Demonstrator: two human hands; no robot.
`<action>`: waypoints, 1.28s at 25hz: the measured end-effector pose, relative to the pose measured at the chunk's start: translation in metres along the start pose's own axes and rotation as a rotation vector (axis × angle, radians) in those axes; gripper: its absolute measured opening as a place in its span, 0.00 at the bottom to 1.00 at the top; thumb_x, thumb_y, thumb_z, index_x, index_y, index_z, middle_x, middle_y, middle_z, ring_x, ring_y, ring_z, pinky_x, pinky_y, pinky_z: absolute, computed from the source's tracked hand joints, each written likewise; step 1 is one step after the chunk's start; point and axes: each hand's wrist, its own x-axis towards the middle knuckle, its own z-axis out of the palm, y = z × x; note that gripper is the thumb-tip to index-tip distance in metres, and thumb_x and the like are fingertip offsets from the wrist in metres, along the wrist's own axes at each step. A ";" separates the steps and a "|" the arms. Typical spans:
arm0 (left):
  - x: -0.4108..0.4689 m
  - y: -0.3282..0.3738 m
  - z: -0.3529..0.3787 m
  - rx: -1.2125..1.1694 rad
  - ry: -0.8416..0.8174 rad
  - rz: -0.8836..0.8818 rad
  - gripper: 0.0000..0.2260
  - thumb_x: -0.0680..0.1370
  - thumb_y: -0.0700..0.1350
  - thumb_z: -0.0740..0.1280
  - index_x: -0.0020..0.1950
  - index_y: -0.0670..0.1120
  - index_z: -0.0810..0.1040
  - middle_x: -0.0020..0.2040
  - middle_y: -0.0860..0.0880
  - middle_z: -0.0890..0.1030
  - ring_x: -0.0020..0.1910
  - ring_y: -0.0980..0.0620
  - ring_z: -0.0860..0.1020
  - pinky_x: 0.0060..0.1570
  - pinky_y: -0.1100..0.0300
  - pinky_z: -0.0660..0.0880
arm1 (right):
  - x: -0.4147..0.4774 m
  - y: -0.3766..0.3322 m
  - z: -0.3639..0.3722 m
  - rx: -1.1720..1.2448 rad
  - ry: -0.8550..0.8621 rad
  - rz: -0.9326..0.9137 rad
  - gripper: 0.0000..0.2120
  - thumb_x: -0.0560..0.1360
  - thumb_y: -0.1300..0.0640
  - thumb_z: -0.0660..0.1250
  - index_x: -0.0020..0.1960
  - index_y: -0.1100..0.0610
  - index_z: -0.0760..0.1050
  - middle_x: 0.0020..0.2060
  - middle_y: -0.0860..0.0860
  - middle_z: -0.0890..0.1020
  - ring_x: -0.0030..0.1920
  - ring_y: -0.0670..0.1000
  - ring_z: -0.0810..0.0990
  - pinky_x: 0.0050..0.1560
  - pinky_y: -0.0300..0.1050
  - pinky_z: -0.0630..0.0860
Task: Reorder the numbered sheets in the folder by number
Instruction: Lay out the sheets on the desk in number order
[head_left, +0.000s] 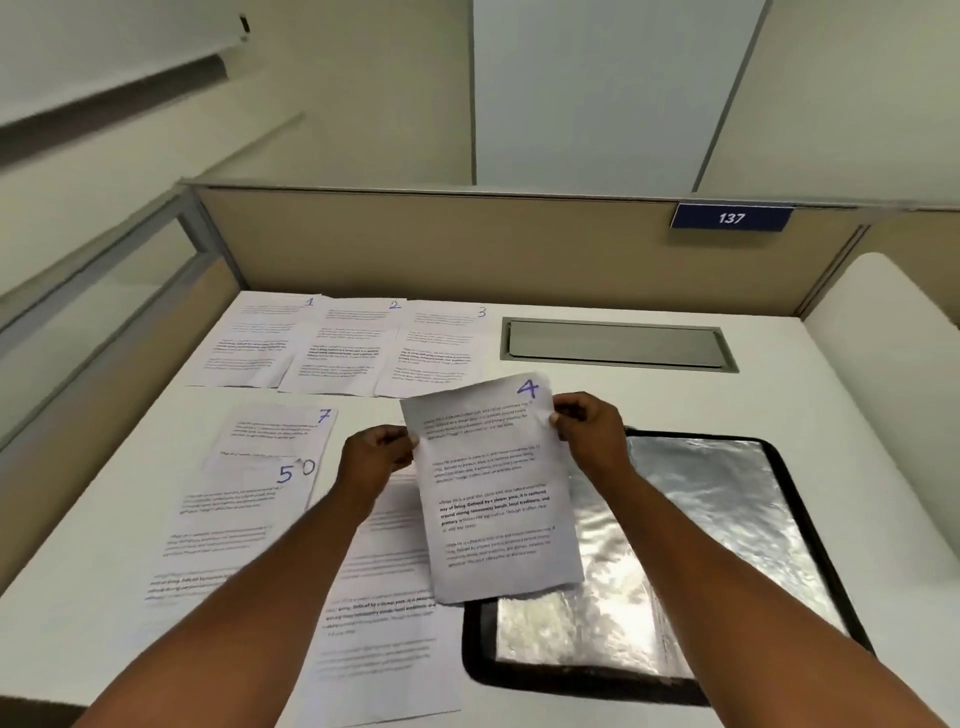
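Sheet 4 hangs in the air above the desk, tilted. My left hand pinches its left edge and my right hand pinches its top right corner. Sheets 1, 2 and 3 lie in a row at the back of the desk. Sheet 7 lies in front of them on the left, with sheet 5 overlapping its near end. Another sheet, its number hidden, lies under my left arm. The black folder lies open at the right, showing shiny clear sleeves.
The white desk is boxed in by beige partition walls. A grey cable hatch sits at the back right. A blue plate reading 137 hangs on the rear partition. A curved white panel rises at the right.
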 end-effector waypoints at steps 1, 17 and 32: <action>0.001 0.006 0.008 -0.011 0.002 0.011 0.03 0.76 0.35 0.73 0.48 0.41 0.84 0.42 0.44 0.86 0.43 0.46 0.83 0.46 0.56 0.82 | 0.006 0.001 -0.007 -0.014 -0.019 0.000 0.08 0.75 0.69 0.73 0.51 0.59 0.83 0.43 0.53 0.86 0.40 0.51 0.82 0.45 0.47 0.81; 0.103 0.062 0.103 0.147 -0.014 0.014 0.03 0.75 0.37 0.75 0.44 0.39 0.83 0.37 0.45 0.84 0.33 0.50 0.81 0.36 0.57 0.78 | 0.142 0.002 -0.059 -0.010 0.018 0.055 0.04 0.73 0.68 0.75 0.46 0.61 0.83 0.41 0.55 0.86 0.40 0.53 0.84 0.42 0.50 0.84; 0.303 0.051 0.193 0.243 -0.013 -0.042 0.05 0.74 0.38 0.76 0.47 0.38 0.83 0.39 0.44 0.84 0.30 0.52 0.80 0.35 0.59 0.78 | 0.327 0.059 -0.051 -0.075 0.165 0.115 0.05 0.73 0.66 0.75 0.48 0.59 0.84 0.41 0.56 0.86 0.37 0.51 0.83 0.47 0.54 0.84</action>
